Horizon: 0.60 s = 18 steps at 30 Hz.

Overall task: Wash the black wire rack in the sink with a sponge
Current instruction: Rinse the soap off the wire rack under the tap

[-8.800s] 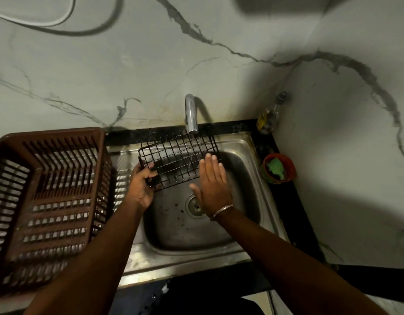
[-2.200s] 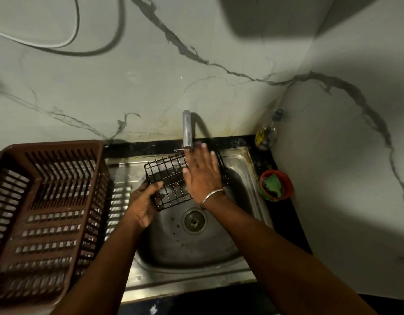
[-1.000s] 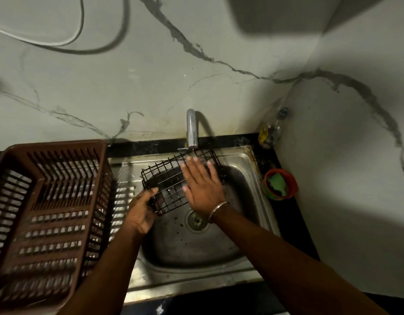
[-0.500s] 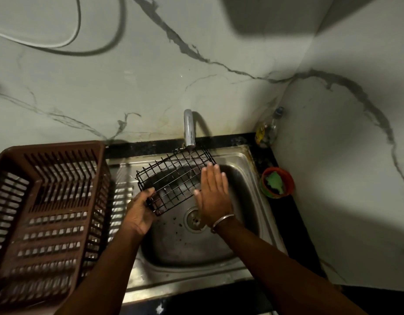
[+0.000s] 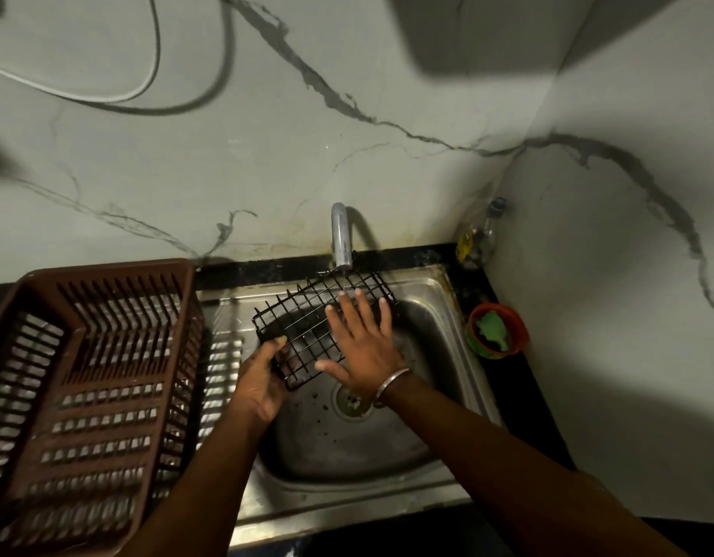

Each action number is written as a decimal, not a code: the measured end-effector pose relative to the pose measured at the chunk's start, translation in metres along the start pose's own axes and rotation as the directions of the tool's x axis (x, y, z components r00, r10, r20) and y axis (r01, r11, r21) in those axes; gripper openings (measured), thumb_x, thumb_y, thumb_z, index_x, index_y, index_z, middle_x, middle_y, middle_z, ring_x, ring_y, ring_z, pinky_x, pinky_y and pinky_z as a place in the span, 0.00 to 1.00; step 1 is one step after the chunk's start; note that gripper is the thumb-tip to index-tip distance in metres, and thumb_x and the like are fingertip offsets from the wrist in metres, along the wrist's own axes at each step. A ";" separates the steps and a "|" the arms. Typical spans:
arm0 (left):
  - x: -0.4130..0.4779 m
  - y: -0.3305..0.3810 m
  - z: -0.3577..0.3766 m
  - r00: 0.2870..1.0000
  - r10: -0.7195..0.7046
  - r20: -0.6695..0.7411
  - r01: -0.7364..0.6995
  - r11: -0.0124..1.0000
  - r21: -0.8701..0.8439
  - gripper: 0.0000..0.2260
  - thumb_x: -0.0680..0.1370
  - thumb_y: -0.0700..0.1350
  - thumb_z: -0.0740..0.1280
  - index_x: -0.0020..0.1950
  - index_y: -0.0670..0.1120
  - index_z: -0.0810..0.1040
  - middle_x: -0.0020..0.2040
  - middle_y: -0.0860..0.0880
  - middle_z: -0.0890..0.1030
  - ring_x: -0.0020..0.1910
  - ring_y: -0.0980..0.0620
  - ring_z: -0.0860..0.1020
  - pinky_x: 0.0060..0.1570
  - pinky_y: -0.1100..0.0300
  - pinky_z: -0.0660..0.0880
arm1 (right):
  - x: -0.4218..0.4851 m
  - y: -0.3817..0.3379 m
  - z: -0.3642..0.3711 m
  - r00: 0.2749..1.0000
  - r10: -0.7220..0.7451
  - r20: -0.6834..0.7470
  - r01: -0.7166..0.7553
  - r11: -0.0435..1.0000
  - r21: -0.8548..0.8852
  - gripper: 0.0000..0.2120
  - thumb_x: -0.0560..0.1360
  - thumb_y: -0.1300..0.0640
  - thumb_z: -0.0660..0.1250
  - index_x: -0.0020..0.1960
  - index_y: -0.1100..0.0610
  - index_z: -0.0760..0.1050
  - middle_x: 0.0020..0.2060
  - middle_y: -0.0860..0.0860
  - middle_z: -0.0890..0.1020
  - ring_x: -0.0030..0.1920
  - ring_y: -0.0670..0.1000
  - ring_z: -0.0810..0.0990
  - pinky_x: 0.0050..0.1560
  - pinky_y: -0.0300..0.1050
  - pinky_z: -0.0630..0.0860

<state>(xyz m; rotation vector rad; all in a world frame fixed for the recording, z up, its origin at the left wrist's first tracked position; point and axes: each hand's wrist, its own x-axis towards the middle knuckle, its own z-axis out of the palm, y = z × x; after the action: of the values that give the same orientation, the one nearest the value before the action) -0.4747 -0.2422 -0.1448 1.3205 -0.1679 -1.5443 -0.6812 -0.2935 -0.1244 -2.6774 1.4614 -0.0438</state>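
The black wire rack (image 5: 303,315) hangs tilted over the steel sink (image 5: 431,311), its far edge under the tap (image 5: 341,235). My left hand (image 5: 259,379) grips the rack's near-left corner. My right hand (image 5: 361,341) lies flat on the rack's right half, fingers spread and pointing toward the tap, a metal bangle at the wrist. No sponge is in either hand. A green sponge (image 5: 493,328) sits in a small orange cup (image 5: 518,329) on the counter right of the sink.
A big brown plastic dish basket (image 5: 86,375) stands on the drainboard to the left. A small bottle (image 5: 480,239) stands in the back right corner. The drain (image 5: 351,402) shows below my right wrist. Marbled walls close in behind and to the right.
My right hand has slid up along the rack toward the tap since half a second ago. The left hand keeps its hold on the rack's corner.
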 end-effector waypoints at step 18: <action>-0.004 0.047 0.040 0.982 -0.107 0.155 0.067 0.968 0.243 0.26 0.79 0.67 0.69 0.66 0.48 0.81 0.37 0.50 0.81 0.27 0.55 0.72 0.21 0.66 0.65 | 0.005 0.037 -0.063 0.980 0.084 0.180 -0.119 0.975 0.189 0.50 0.63 0.26 0.75 0.80 0.35 0.60 0.72 0.52 0.68 0.73 0.57 0.66 0.72 0.59 0.65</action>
<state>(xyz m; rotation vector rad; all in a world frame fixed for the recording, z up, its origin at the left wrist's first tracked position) -0.4789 -0.2794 -0.0949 1.3971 -0.4162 -1.7534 -0.7136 -0.3221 -0.0651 -2.3808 1.4549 0.0440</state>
